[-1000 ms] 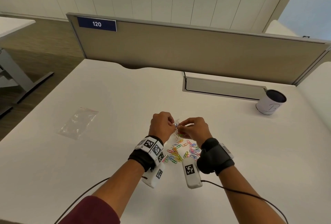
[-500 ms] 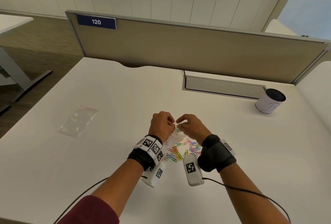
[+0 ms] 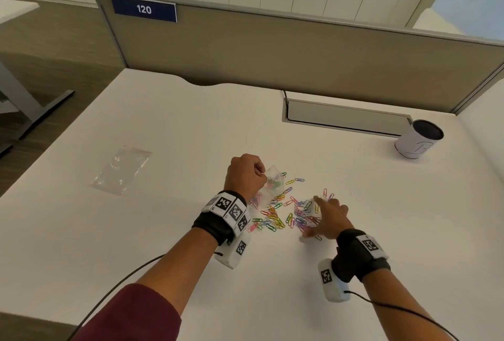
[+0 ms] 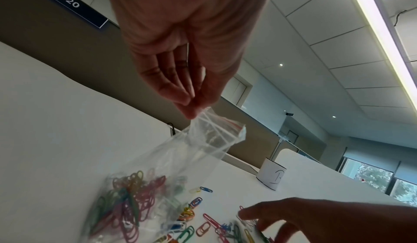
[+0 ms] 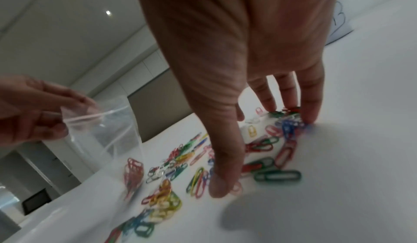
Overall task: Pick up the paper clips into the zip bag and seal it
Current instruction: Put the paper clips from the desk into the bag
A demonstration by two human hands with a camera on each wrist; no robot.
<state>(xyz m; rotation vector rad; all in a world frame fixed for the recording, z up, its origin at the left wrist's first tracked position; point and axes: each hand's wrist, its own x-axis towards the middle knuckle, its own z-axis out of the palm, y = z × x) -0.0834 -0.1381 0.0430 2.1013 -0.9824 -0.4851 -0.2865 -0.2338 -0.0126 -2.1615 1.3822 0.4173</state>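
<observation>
Colourful paper clips (image 3: pixel 275 218) lie scattered on the white table (image 3: pixel 163 128) between my hands. My left hand (image 3: pixel 257 175) pinches the top edge of a clear zip bag (image 3: pixel 274 182) that hangs down to the table. In the left wrist view the bag (image 4: pixel 180 157) has its mouth open, with several clips (image 4: pixel 128 193) inside at the bottom. My right hand (image 3: pixel 324 215) is spread over the right part of the pile. In the right wrist view its fingers (image 5: pixel 309 108) and thumb touch clips (image 5: pixel 277 175) on the table without holding any.
A second clear bag (image 3: pixel 121 170) lies flat at the left of the table. A white cup (image 3: pixel 417 140) stands at the back right beside a cable hatch (image 3: pixel 343 117). A beige divider panel (image 3: pixel 272 48) closes the far edge.
My right hand has left the bag's mouth and dropped to the right onto the loose clips. My left hand still holds the bag.
</observation>
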